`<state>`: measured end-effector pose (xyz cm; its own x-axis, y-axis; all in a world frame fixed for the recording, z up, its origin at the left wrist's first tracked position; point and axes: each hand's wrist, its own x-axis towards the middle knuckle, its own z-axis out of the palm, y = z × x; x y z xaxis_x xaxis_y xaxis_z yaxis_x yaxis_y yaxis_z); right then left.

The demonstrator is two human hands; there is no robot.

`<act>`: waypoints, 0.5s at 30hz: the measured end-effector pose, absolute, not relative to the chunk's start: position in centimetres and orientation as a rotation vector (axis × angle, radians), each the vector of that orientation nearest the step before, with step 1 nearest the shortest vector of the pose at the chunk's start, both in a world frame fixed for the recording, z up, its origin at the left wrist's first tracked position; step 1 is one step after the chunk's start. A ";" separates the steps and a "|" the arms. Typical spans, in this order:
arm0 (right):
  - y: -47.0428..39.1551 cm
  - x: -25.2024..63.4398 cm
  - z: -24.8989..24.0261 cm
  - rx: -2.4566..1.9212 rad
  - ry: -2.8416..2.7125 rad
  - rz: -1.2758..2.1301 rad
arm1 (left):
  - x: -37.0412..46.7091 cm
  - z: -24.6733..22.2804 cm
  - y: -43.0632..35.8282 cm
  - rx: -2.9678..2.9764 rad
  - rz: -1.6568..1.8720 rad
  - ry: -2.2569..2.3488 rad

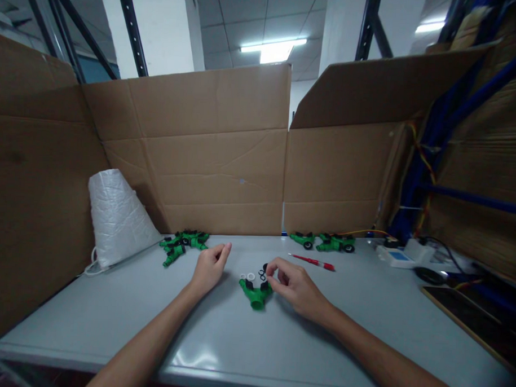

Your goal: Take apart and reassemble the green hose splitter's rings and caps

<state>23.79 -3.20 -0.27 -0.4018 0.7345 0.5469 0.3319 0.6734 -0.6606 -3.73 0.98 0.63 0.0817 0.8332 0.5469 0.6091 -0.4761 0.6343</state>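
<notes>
A green Y-shaped hose splitter [258, 298] with black levers lies on the table between my hands. Just behind it are small white rings [250, 277] and small black rings [262, 277]. My right hand [296, 286] is over the splitter's right side, thumb and forefinger bent together beside a small black part [265, 267]; what they pinch, if anything, is too small to make out. To the left, my left hand [211, 266] rests loosely closed on the table, thumb up, apart from the splitter, with nothing visible in it.
More green splitters [183, 244] lie at the back left, others [336, 242] at the back right. A red screwdriver [312, 262] lies beyond my right hand. A white wrapped bundle [117, 219] stands left. Cardboard walls [208, 158] enclose the table; devices and cables [402, 256] crowd the right.
</notes>
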 end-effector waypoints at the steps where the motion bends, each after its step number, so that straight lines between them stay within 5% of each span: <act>1: -3.2 23.8 -0.3 -0.825 -2.001 0.577 | -3.7 0.6 1.0 2.125 1.345 1.456; 15: -3.0 23.5 -0.9 -0.843 -2.069 0.581 | -3.7 0.8 0.7 2.168 1.273 1.461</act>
<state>23.55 -3.03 -0.85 -0.4498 0.7338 0.5091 0.3615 0.6708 -0.6476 -3.69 0.69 0.77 0.1237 0.8405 0.5276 0.6374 -0.4748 0.6069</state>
